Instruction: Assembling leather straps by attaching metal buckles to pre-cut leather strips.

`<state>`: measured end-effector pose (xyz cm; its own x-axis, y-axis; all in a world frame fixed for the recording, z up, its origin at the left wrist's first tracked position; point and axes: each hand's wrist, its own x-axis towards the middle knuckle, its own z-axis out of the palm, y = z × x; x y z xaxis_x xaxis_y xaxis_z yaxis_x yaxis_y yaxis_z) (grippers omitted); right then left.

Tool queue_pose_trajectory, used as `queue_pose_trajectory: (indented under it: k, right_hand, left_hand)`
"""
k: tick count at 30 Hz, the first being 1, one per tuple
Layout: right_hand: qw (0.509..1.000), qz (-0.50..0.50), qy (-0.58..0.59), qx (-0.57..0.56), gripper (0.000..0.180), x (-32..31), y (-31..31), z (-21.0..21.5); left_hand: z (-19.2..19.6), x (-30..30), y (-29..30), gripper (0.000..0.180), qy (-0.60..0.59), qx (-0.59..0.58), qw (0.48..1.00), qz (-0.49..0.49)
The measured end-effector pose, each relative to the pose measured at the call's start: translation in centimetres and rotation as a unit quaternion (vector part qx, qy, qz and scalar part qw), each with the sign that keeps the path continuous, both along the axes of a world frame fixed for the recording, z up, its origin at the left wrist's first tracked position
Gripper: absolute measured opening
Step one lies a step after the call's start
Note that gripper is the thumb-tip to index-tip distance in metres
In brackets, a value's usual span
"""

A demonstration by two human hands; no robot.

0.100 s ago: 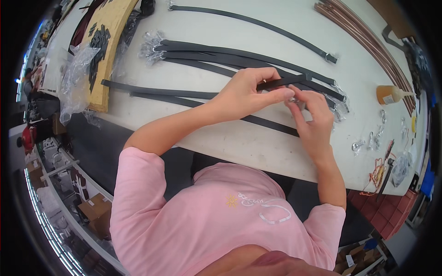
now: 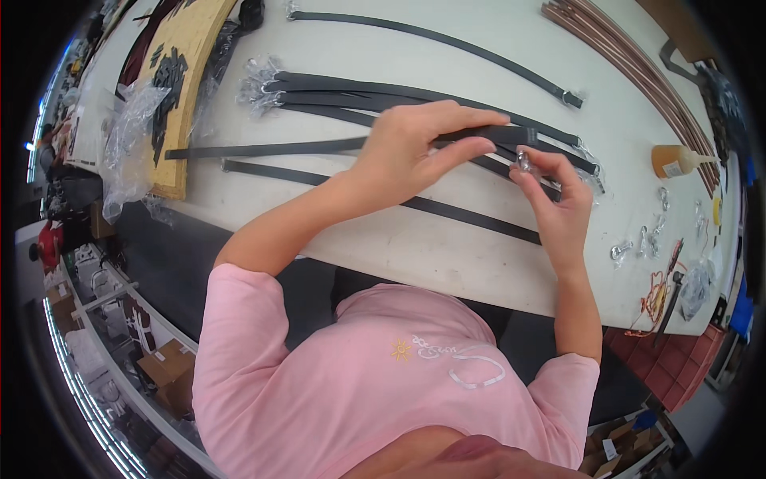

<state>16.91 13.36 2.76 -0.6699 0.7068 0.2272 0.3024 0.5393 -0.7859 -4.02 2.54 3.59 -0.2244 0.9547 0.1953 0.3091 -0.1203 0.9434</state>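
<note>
My left hand (image 2: pixel 419 148) grips a black belt strap (image 2: pixel 263 148) near its right end, lifted just off the white table (image 2: pixel 415 247). Fingertips of my right hand (image 2: pixel 554 203) pinch a small silver buckle (image 2: pixel 524 162) at that strap's end. A bundle of several black straps (image 2: pixel 335 92) with plastic-wrapped ends lies just beyond my hands. Another black strap (image 2: pixel 455 214) runs under my left forearm.
A lone black strap with a buckle (image 2: pixel 447 40) lies at the far side. Brown straps (image 2: pixel 630 56) run along the top right. An orange glue bottle (image 2: pixel 678 161) and loose silver buckles (image 2: pixel 642 239) sit at right. A yellow board (image 2: pixel 187 72) and clear plastic bags (image 2: pixel 132 136) lie at left.
</note>
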Motion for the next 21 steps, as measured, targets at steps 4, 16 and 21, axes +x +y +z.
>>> queue_pose_trajectory:
  k: [4,16,21]
  right_hand:
    - [0.970,-0.006,0.117,-0.214,0.024,0.3,0.8,0.7]
    - [0.978,0.062,0.078,-0.185,0.024,0.7,0.5,1.2]
    - [0.979,0.090,0.065,-0.172,0.022,0.6,0.2,1.1]
  left_hand:
    - [0.6,-1.1,-0.2,0.035,0.200,0.052,0.978,-0.008]
    - [-1.5,-1.3,0.6,0.033,0.042,0.066,0.991,-0.111]
    - [-1.0,-1.2,0.3,0.031,0.090,0.050,0.982,-0.160]
